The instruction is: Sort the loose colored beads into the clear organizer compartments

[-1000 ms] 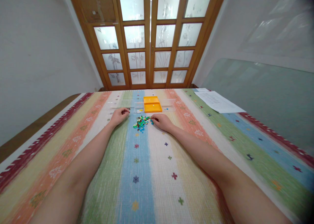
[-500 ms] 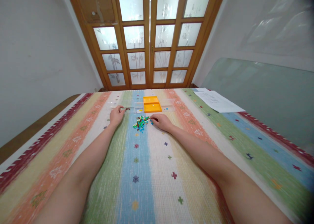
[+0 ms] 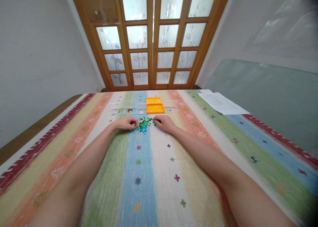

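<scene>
Here we are at the orange box [image 3: 155,109], lying open on the striped tablecloth [image 3: 139,195], and everything is going on around it. Just on its near side, a little to the left, sits the heap of tiny coloured pieces [image 3: 144,124]: green, blue, brown and pale ones, all loosely scattered together. In from the left comes the left hand [image 3: 131,123], nearer the person than the box, fingers bent and tips drawn together right at the heap's left edge; whether a piece is between them, I cannot tell. Over at the heap's right edge, directly on the near side of the box, the right hand [image 3: 160,121] is curled, thumb and fingers close together, and again its grip is too small to make out. Left of the box, in the clear plastic tray [image 3: 124,105], a cluster of brown pieces [image 3: 130,110] shows, with a green spot [image 3: 119,111] farther out. Just right of the box, blue pieces [image 3: 169,110]! Well off to its right lies a printed sheet [image 3: 223,103].
</scene>
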`<state>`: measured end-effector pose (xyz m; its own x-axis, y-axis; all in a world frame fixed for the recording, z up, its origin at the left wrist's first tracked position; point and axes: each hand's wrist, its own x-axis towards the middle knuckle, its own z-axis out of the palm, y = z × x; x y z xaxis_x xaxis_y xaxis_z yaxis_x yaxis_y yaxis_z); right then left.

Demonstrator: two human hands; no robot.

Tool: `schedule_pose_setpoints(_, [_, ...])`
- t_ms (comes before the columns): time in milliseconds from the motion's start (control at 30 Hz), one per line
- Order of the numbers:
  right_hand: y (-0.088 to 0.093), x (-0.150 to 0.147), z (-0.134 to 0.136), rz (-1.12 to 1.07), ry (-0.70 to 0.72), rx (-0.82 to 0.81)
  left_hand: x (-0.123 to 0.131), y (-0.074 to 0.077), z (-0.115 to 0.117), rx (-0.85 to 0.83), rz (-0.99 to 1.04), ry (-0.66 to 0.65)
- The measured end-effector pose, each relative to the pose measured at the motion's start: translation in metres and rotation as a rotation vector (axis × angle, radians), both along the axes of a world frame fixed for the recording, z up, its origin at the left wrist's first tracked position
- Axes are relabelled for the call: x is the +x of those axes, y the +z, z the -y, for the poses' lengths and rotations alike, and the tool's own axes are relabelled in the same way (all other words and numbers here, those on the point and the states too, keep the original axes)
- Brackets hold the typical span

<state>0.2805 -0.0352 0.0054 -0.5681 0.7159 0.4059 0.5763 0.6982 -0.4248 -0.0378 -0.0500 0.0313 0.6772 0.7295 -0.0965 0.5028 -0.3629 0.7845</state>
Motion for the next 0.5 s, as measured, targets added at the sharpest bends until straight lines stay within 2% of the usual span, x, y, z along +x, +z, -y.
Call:
schedule_pose_setpoints(167, [0.001, 0.0, 0.0, -0.001, 0.001, -0.001, -0.002, 0.004, 0.001, -0.031, -0.048, -0.051])
schedule_pose_setpoints(500, [0.001, 0.001, 0.0, -0.006, 0.003, 0.006, -0.006, -0.006, -0.004, 0.062, 0.066, 0.021])
